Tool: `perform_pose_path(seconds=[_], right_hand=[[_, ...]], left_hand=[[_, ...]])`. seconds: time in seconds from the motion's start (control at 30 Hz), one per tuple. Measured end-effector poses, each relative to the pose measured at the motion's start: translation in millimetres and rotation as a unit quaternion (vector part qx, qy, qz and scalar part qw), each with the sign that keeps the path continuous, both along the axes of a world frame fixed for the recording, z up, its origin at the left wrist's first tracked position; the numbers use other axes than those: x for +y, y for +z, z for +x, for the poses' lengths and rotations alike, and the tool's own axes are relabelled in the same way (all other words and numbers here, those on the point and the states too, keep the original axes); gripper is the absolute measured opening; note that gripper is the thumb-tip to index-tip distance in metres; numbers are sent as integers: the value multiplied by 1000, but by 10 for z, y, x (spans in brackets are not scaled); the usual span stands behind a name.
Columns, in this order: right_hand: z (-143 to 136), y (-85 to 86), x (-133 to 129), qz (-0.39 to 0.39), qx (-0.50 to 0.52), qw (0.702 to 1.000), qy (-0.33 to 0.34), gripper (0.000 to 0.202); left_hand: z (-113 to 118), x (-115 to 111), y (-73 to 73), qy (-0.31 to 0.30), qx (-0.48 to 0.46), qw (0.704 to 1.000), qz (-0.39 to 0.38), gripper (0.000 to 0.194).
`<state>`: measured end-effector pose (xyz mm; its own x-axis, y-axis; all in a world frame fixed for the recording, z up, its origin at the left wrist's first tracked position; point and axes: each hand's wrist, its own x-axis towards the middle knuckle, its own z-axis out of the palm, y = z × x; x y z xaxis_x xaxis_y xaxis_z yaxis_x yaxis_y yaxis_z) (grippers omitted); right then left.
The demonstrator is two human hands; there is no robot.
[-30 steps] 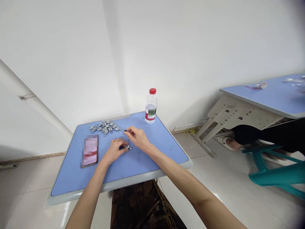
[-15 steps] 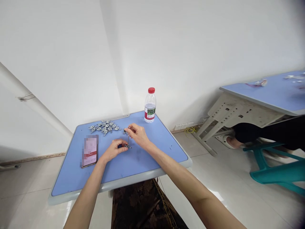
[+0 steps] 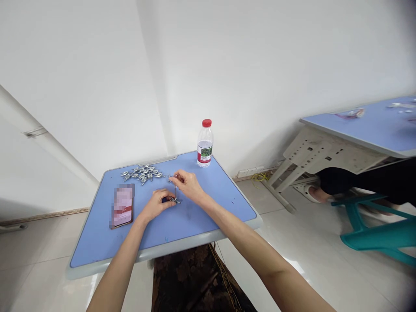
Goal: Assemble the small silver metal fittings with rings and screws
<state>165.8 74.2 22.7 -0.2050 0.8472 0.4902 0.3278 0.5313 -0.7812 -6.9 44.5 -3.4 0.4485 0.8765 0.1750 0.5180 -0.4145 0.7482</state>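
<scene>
Near the middle of the blue table (image 3: pixel 195 225), my left hand (image 3: pixel 158 202) is closed with its fingertips pinching a small metal fitting (image 3: pixel 175 200) against the tabletop. My right hand (image 3: pixel 187 183) is closed just above and to the right, gripping a thin metal rod (image 3: pixel 176 192). The rod stands upright, and its lower end meets the fitting; its upper end is hidden by my fingers. Beyond my right fingertips lies another small metal piece (image 3: pixel 169 178), partly covered. A heap of similar metal fittings (image 3: pixel 143 173) spreads at the table's back left.
A phone (image 3: pixel 122 207) with a lit, blurred screen lies left of my left hand. A red-capped water bottle (image 3: pixel 204 147) stands at the back right corner. To the right are another table (image 3: pixel 364 125), a teal stool (image 3: pixel 380 234) and a person's leg (image 3: pixel 338 180).
My right fingers have shifted slightly around the rod, and the fitting under my left fingertips has turned a little. Everything else stays in place.
</scene>
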Motion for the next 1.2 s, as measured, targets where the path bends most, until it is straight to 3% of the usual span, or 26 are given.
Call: perform_pose_path(seconds=[0.23, 0.53, 1.2], right_hand=[[22, 20, -32, 20, -41, 999, 12, 20], [42, 6, -56, 58, -57, 997, 17, 18], [54, -6, -62, 58, -33, 998, 19, 19]], left_hand=[[26, -17, -7, 40, 30, 999, 23, 12], [31, -14, 1, 34, 32, 999, 22, 12], [26, 27, -53, 35, -9, 999, 31, 9]])
